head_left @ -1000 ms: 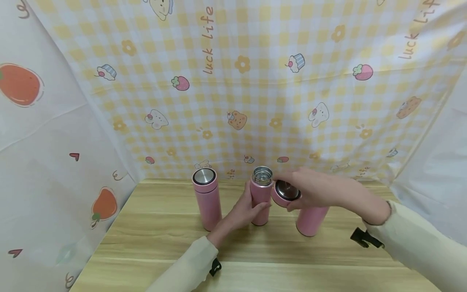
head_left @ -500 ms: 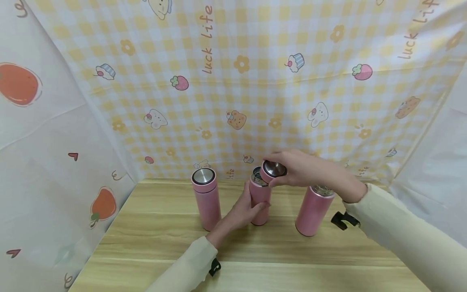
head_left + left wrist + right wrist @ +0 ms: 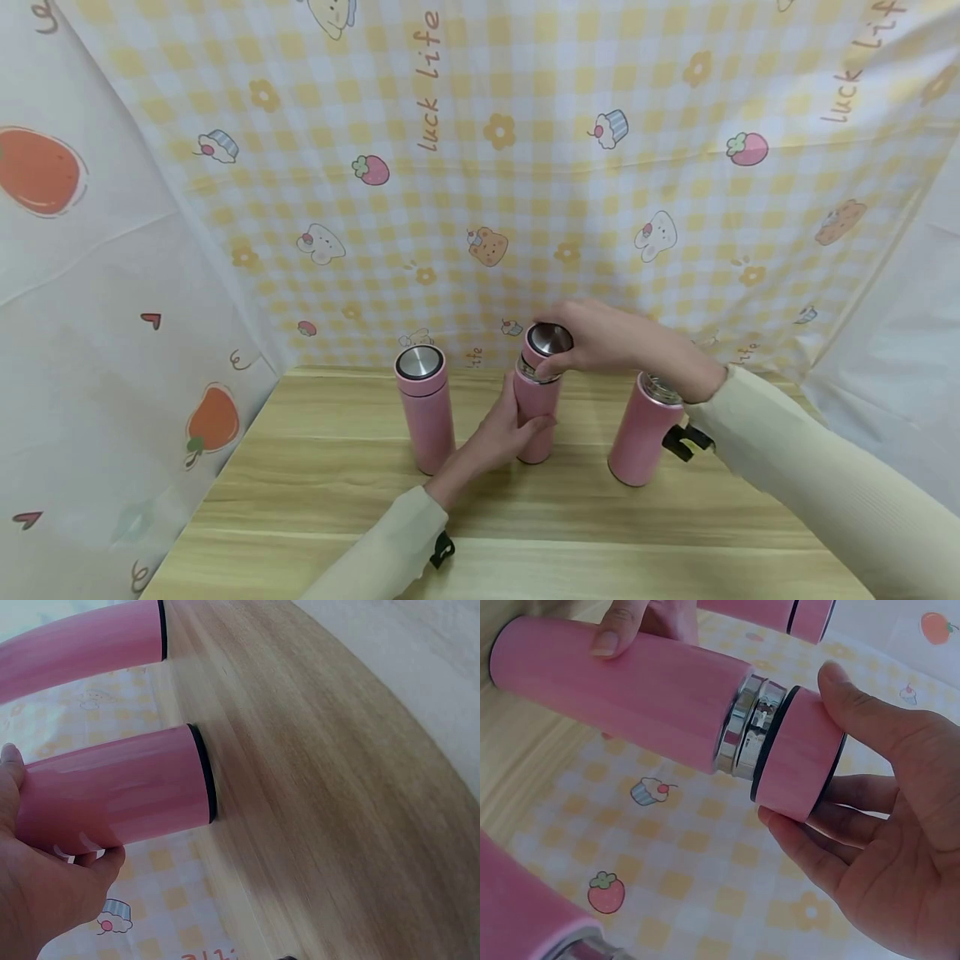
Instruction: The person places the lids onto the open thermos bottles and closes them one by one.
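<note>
In the middle of the table stands a pink thermos flask (image 3: 536, 408), gripped round its body by my left hand (image 3: 498, 432). My right hand (image 3: 596, 337) holds a pink lid (image 3: 801, 754) with a steel top by its rim, thumb on one side and fingers on the other. The lid sits over the steel neck (image 3: 748, 727) of that flask, and part of the neck's metal still shows below it. To the right is a second pink flask (image 3: 637, 442) with its steel mouth uncovered, partly behind my right wrist. A third flask (image 3: 427, 417), lid on, stands upright at the left.
A light wooden table (image 3: 315, 500) carries the flasks. Behind it hangs a yellow checked cloth (image 3: 420, 217) with cartoon prints, and a white printed cloth (image 3: 97, 350) covers the left side.
My right hand has brought the lid leftward, from between the middle and right flasks up onto the middle flask's mouth. My left hand has kept its hold on that flask.
</note>
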A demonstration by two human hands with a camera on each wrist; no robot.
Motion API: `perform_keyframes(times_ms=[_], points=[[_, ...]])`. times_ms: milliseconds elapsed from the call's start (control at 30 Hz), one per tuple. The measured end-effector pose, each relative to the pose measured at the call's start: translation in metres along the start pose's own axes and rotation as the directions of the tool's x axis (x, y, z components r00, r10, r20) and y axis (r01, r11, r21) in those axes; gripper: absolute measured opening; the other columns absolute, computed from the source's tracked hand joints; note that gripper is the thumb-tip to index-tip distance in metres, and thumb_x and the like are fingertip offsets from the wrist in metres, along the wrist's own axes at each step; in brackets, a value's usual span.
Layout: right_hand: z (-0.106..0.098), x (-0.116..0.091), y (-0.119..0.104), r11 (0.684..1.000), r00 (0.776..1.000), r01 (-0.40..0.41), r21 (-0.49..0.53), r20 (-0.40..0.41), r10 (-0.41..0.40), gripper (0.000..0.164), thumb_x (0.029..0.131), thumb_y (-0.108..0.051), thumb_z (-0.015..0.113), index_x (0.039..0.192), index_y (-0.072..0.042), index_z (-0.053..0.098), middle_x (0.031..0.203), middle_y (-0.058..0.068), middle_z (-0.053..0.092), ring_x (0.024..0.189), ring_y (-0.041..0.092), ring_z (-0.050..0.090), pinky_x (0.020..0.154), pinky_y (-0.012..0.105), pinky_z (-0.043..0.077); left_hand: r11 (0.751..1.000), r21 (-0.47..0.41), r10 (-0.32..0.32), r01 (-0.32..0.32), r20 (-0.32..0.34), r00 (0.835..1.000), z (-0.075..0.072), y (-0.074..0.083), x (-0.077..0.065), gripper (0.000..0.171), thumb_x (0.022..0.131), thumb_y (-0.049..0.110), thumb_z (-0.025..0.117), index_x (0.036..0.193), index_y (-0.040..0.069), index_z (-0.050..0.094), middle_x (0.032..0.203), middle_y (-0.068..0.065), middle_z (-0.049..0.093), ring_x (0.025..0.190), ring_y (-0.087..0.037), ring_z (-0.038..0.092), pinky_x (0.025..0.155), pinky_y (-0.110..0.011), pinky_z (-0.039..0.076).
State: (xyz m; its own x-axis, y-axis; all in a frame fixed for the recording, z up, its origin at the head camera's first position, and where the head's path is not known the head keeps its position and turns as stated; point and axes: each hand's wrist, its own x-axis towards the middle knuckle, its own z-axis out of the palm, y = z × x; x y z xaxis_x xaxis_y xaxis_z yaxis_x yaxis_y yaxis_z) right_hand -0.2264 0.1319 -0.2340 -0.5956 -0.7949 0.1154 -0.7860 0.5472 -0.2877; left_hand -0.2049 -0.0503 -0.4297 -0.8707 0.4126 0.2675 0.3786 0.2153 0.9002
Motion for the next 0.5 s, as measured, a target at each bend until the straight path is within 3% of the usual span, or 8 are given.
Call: perform_keyframes(times_ms=[500], points=[[0.0092,0.0101,0.0020,1.000,0.998,-0.022,0.018,0.060,0.021,0.032,0.085,-0.032,0.086,0.097,-0.010,0.067,0.076,-0.004,0.057,0.064,0.010,0.051,0.057,0.030,0.046,1.000,-0.008,-0.029,0.029,-0.003,1.000,0.0002,0.0014,-0.0004,0.076,0.099,0.019,0.070,0.153,0.018,0.016,0.144,-0.004,0.043,0.130,-0.016,0.047,0.108,-0.041,0.039]])
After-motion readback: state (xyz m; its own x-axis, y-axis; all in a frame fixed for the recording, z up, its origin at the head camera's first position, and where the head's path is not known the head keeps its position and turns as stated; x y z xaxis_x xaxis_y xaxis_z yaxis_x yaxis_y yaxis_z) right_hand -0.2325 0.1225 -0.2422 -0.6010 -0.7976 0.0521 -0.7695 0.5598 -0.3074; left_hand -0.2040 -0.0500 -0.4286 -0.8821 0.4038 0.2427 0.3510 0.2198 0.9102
